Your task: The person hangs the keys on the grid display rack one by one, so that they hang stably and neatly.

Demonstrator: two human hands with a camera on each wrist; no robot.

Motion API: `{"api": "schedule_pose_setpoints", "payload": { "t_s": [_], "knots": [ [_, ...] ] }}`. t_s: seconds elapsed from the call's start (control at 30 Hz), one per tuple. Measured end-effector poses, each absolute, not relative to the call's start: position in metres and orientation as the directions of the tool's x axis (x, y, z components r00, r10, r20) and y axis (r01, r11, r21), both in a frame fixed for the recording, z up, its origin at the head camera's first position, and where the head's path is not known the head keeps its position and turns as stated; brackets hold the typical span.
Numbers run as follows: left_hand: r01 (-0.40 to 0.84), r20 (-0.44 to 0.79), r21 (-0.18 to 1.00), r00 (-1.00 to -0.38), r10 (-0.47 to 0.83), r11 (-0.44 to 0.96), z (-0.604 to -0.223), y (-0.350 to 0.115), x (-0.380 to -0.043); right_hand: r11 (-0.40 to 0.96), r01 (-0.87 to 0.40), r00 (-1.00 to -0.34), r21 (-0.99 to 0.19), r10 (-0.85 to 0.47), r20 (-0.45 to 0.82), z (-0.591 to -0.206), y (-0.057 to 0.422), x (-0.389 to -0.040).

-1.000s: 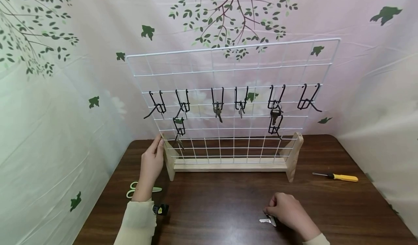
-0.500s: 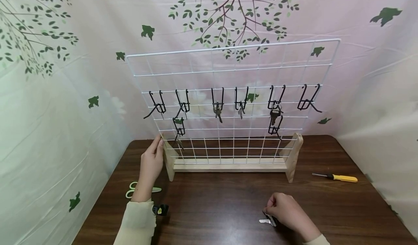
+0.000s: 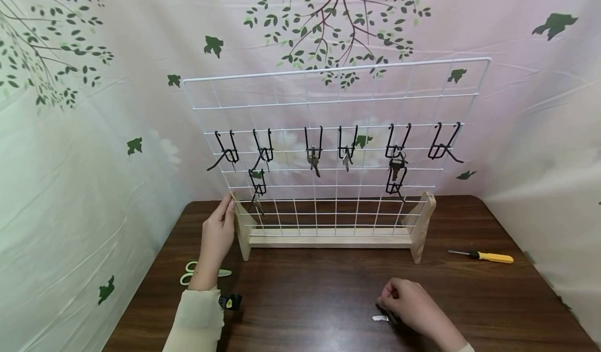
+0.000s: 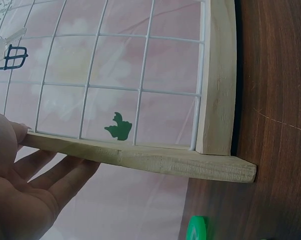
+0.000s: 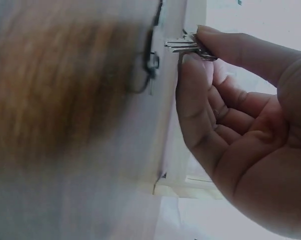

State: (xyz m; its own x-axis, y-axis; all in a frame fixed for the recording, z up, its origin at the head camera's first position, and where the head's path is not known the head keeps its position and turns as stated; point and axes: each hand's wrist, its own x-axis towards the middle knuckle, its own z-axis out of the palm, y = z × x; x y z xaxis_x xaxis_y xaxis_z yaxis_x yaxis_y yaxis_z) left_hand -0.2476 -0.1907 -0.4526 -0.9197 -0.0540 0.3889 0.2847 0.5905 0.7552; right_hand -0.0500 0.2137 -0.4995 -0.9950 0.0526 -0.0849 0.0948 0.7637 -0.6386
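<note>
A white wire grid [image 3: 335, 186] stands in a wooden stand [image 3: 328, 241], with several black hooks on it. My left hand [image 3: 218, 232] holds the stand's left upright [image 3: 242, 232]; in the left wrist view its thumb and fingers lie on opposite sides of the wood. Low over the table, my right hand [image 3: 407, 302] pinches small metal keys [image 5: 183, 46] between thumb and index finger. One silver key [image 3: 380, 318] shows below the fingertips in the head view. A dark-headed key [image 3: 396, 167] and several metal keys [image 3: 313, 159] hang on the hooks.
Green scissors [image 3: 190, 274] lie beside my left forearm on the brown table [image 3: 305, 294]. A screwdriver [image 3: 490, 257] with a yellow handle lies at the right. Patterned cloth [image 3: 117, 107] hangs behind and on both sides.
My right hand has shifted and turned very slightly, and less of the keys shows beneath its fingers. The left hand and the stand have stayed in place.
</note>
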Motion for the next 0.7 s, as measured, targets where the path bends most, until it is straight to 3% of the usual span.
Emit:
{"api": "schedule_pose_setpoints", "payload": {
  "t_s": [0.5, 0.7],
  "knots": [
    [0.284, 0.374, 0.759, -0.927, -0.035, 0.586, -0.453, -0.192, -0.248, 0.587, 0.130, -0.983, -0.799, 0.179, -0.028, -0.477, 0.202, -0.047],
    [0.286, 0.372, 0.761, -0.928, -0.031, 0.582, -0.454, -0.193, -0.249, 0.634, 0.031, -0.964, -0.772, 0.224, 0.146, -0.478, 0.200, -0.047]
  ]
}}
